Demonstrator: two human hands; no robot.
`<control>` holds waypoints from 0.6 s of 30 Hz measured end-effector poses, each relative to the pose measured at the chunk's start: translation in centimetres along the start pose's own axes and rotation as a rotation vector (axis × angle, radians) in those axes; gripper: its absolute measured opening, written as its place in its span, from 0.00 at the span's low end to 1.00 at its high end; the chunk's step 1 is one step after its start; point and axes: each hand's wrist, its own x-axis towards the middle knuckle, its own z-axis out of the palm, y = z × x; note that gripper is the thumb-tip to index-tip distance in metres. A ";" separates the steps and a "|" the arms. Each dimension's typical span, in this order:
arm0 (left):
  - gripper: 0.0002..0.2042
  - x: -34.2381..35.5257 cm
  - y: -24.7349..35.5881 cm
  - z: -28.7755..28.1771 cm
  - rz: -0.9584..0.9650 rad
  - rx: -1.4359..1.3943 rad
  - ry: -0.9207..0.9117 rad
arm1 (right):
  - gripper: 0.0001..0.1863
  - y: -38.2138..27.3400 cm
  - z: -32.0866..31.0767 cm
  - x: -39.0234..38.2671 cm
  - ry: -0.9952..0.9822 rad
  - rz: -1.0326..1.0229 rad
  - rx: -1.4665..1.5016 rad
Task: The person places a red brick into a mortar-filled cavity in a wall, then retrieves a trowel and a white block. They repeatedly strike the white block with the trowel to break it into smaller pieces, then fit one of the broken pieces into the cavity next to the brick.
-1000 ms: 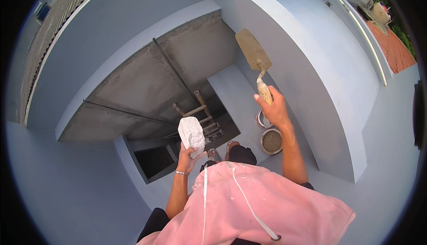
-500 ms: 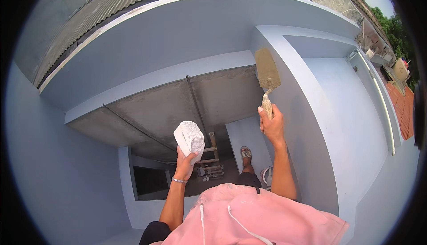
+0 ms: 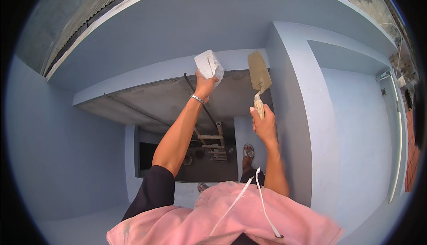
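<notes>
My left hand [image 3: 204,87] grips a rough white block piece [image 3: 208,63] that looks like lightweight concrete, with one broken, jagged side. That arm is stretched far forward, so the block shows against the pale ledge [image 3: 173,71] along the far wall. In my right hand [image 3: 266,125], fingers wrapped round its wooden handle, is a masonry trowel [image 3: 259,72]. Its blade points away from me and is coated with grey-brown mortar or dried residue. A gap separates block and trowel.
Below lies a deep opening with a wooden ladder [image 3: 211,137] and a dark floor. A sandalled foot [image 3: 248,150] stands on a light blue ledge beside it. Blue-grey walls [image 3: 66,142] enclose the space. A white pipe [image 3: 399,133] runs along the right; corrugated roofing [image 3: 111,2] is at the far left.
My left hand has reached forward and slightly right with the block, which has turned in my grip. The trowel has shifted slightly left. The head view has tilted lower.
</notes>
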 end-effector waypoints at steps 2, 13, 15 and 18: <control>0.43 0.3 0.9 -0.5 -0.103 -0.140 -0.030 | 0.16 0.4 0.2 -0.6 -0.022 0.055 0.024; 0.45 -18.3 -12.0 -3.3 -0.224 -0.540 0.182 | 0.16 3.0 1.0 -1.9 -0.122 0.182 0.091; 0.45 -22.8 -13.4 -4.8 -0.299 -0.510 0.216 | 0.17 4.3 0.0 -0.1 -0.168 0.145 0.110; 0.47 -30.9 -16.7 -7.1 -0.350 -0.362 0.317 | 0.17 4.0 -1.4 -2.3 -0.237 0.160 0.112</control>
